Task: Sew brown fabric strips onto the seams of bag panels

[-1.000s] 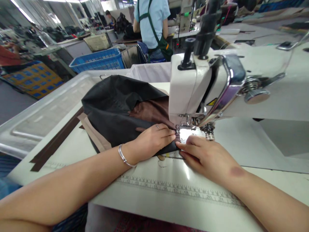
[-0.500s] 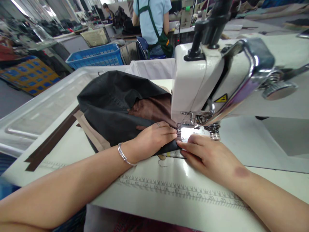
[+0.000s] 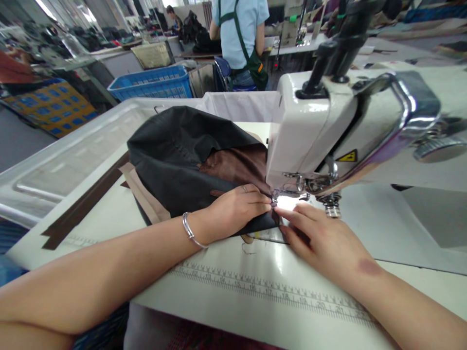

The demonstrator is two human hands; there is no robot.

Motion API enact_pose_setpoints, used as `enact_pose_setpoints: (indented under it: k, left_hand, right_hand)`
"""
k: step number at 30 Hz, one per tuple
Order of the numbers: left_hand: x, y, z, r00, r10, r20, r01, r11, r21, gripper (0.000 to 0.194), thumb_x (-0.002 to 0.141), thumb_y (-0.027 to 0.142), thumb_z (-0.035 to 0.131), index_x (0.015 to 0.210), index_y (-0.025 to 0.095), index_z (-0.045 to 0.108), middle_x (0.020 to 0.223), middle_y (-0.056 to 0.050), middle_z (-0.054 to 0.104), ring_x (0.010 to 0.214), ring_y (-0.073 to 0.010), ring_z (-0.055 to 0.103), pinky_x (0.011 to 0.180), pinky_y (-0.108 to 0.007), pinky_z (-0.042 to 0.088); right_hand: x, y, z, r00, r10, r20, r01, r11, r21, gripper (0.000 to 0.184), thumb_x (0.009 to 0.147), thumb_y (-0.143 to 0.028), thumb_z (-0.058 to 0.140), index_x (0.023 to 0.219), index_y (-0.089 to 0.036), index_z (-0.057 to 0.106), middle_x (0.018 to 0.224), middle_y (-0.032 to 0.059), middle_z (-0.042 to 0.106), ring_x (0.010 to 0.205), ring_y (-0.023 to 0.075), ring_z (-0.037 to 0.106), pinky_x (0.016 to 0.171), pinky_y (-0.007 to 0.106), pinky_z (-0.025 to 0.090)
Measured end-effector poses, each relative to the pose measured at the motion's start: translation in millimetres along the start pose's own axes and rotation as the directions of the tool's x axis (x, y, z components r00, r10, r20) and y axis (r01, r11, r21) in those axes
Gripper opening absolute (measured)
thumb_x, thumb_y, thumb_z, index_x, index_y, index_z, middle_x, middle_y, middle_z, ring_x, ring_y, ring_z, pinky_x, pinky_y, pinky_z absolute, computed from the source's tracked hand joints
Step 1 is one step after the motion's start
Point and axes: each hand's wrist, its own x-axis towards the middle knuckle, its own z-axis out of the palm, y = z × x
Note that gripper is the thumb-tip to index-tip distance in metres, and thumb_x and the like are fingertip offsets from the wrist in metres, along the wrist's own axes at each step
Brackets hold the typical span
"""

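A black leather-like piece with brown lining point(image 3: 171, 160) lies bunched on the sewing machine bed, its right end under the presser foot point(image 3: 275, 197). My left hand point(image 3: 239, 211), with a bangle at the wrist, presses on that end, fingers together and tips close to the needle area. The left thumb is hidden. To the right, my right hand point(image 3: 310, 228) touches the edge of the piece with its outstretched index fingertip. Its thumb stands apart below, near the edge, and the other fingers are bent. The white sewing machine head point(image 3: 302, 131) rises just above both hands.
A printed ruler scale point(image 3: 255, 287) runs along the front of the bed. Dark brown strips point(image 3: 83, 204) lie at left, beside a clear plastic tray point(image 3: 73, 155). Farther back are a blue crate point(image 3: 153, 83) and a seated person in a blue shirt point(image 3: 241, 43).
The view has shifted slightly, so the scene sits a little farther right. My right index fingertip has moved slightly up toward the presser foot; both hands remain at the piece.
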Motion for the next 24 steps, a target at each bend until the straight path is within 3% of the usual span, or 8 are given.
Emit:
enact_pose_setpoints:
  k: [7, 13, 21, 24]
  left_hand:
    - [2, -7, 2.2, 1.0, -0.003, 0.015, 0.004, 0.998, -0.067, 0.02, 0.097, 0.014, 0.044, 0.105, 0.011, 0.062, 0.111, -0.007, 0.069, 0.105, -0.0163, 0.061, 0.101, -0.032, 0.047]
    - [5, -16, 10.3, 0.999, -0.018, -0.041, 0.014, 0.996, -0.093, 0.021, 0.098, 0.015, 0.042, 0.103, 0.014, 0.063, 0.107, -0.006, 0.07, 0.108, -0.0155, 0.06, 0.101, -0.033, 0.046]
    - [5, -21, 16.2, 0.997, -0.07, -0.016, 0.067, 0.987, -0.146, 0.019, 0.095, 0.013, 0.045, 0.101, 0.014, 0.064, 0.105, -0.005, 0.071, 0.108, -0.0152, 0.06, 0.104, -0.032, 0.043]
    - [3, -20, 17.7, 0.995, -0.096, 0.021, 0.098, 0.984, -0.149, 0.022, 0.094, 0.013, 0.043, 0.102, 0.014, 0.064, 0.108, -0.006, 0.07, 0.11, -0.0151, 0.06, 0.106, -0.033, 0.041]
  right_hand:
    - [0, -2, 3, 1.0, 0.007, 0.017, -0.007, 0.999, -0.035, 0.037, 0.094, -0.03, 0.043, 0.126, -0.018, 0.059, 0.096, 0.0083, 0.066, 0.08, 0.0239, 0.064, 0.065, 0.037, 0.05]
    - [1, -1, 6, 0.999, 0.02, 0.038, -0.017, 0.998, -0.059, 0.039, 0.095, -0.031, 0.041, 0.128, -0.02, 0.058, 0.103, 0.0092, 0.066, 0.082, 0.025, 0.064, 0.066, 0.039, 0.051]
    - [3, 0, 11, 0.996, 0.028, 0.081, -0.023, 0.998, -0.054, 0.042, 0.095, -0.031, 0.038, 0.131, -0.02, 0.057, 0.111, 0.0113, 0.067, 0.088, 0.027, 0.067, 0.074, 0.043, 0.055]
    - [0, 5, 19, 1.0, -0.001, 0.025, 0.002, 0.998, -0.059, 0.04, 0.093, -0.029, 0.04, 0.127, -0.021, 0.061, 0.112, 0.0106, 0.069, 0.09, 0.0265, 0.068, 0.076, 0.042, 0.056]
